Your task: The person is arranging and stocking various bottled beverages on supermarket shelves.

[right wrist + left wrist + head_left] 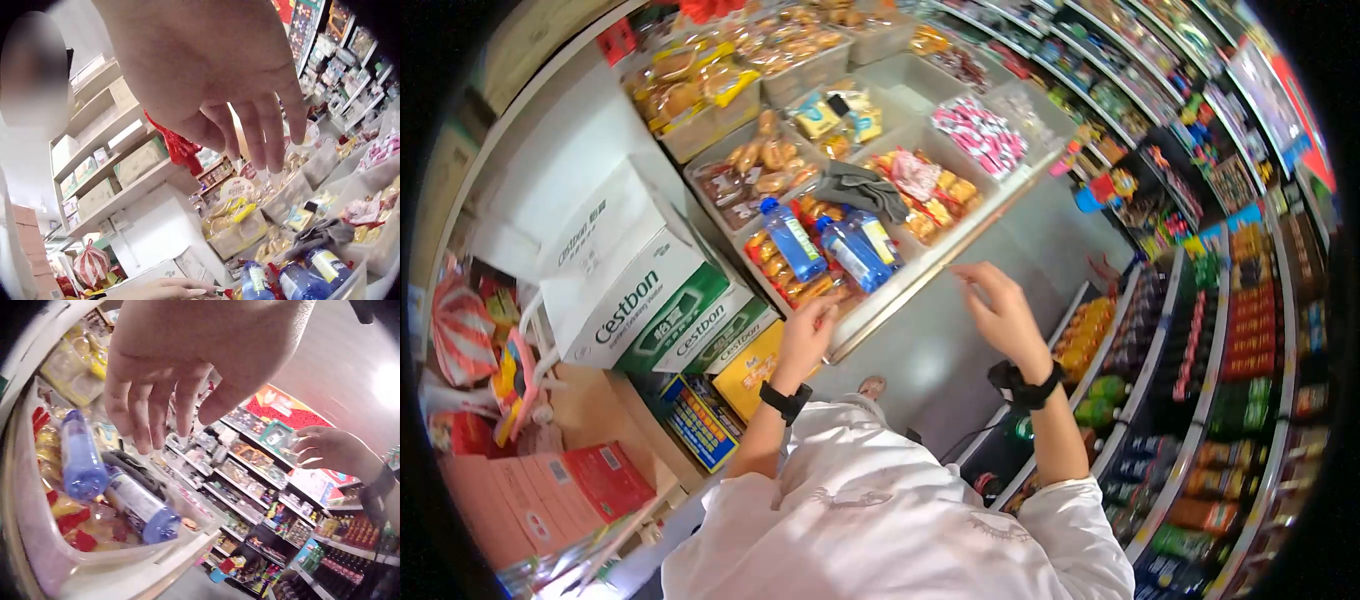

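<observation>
My left hand (808,335) hovers at the front corner of a plastic bin (81,556), holding nothing, its fingers relaxed and hanging down in the left wrist view. Three blue bottles (792,240) with pale labels lie on red and yellow packaged snacks (69,525) in that bin. A dark grey cloth (860,190) is bunched right behind the bottles. To the right, my right hand (1000,305) is raised off the counter's front edge with loosely bent fingers and nothing in it. The right wrist view shows its fingers (253,134) spread a little.
More bins hold bread packs (700,85) and pink-and-white wrapped sweets (980,135). Cestbon cartons (640,290) are stacked left of the bins. Drink shelves (1180,350) line the right side. A red box (550,495) sits on a wooden surface at lower left.
</observation>
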A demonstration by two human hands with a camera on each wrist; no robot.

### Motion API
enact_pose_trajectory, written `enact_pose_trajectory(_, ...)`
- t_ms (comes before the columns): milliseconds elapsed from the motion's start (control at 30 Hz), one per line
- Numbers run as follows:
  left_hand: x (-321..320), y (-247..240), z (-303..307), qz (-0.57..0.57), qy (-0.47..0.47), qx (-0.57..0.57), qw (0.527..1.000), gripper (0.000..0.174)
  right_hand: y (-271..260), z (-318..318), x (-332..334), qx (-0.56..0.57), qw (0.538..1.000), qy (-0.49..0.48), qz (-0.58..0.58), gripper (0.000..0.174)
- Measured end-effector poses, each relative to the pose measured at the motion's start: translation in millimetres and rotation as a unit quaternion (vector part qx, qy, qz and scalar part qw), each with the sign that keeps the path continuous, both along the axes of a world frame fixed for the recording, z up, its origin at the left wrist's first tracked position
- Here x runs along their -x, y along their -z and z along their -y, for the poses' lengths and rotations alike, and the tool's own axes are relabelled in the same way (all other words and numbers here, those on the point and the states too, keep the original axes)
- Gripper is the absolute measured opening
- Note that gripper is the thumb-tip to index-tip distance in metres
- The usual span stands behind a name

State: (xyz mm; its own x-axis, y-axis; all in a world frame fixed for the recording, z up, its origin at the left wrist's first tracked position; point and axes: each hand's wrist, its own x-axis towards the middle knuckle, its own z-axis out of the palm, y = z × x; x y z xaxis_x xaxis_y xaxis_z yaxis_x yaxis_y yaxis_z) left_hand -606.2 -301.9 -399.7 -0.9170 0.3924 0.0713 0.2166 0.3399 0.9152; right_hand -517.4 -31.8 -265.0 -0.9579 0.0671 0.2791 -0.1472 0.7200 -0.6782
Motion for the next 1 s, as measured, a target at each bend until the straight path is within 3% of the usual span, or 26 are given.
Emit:
enact_pose_trajectory(67,22,24,9,0.082,-0.077,-0.049,0.992,0.027,26,12,41,0.022,0.998,-0.056,0.018,0.022)
enact_pose_trajectory(200,73,97,8,-0.011,-0.179,-0.033,0.983,0.037,78,39,99,0.015,0.988,-0.130,0.083,0.026)
enact_pose_trajectory(233,86,110,6,-0.012,-0.181,-0.023,0.983,0.049,94,46,112,0.016,0.986,-0.145,0.079,0.027)
enact_pose_trajectory(333,111,140,-11,-0.030,-0.217,0.039,0.975,0.061,145,69,148,0.029,0.981,-0.169,0.093,0.035)
enact_pose_trajectory(367,108,119,-19,-0.034,-0.232,0.093,0.968,0.072,162,76,157,0.035,0.979,-0.172,0.105,0.038)
enact_pose_trajectory(500,118,105,-38,-0.011,-0.259,0.179,0.949,0.081,215,93,182,0.077,0.962,-0.204,0.162,0.053)
enact_pose_trajectory(600,126,89,-51,0.069,-0.273,0.205,0.937,0.086,248,103,190,0.093,0.965,-0.163,0.181,0.057)
enact_pose_trajectory(667,129,93,-56,0.029,-0.283,0.251,0.925,0.087,261,100,200,0.185,0.934,-0.170,0.253,0.064)
enact_pose_trajectory(767,133,96,-58,0.005,-0.298,0.279,0.913,0.085,233,99,204,0.317,0.863,-0.148,0.364,0.071)
enact_pose_trajectory(1000,134,95,-45,0.036,-0.313,0.232,0.920,0.090,218,107,212,0.407,0.812,-0.117,0.401,0.071)
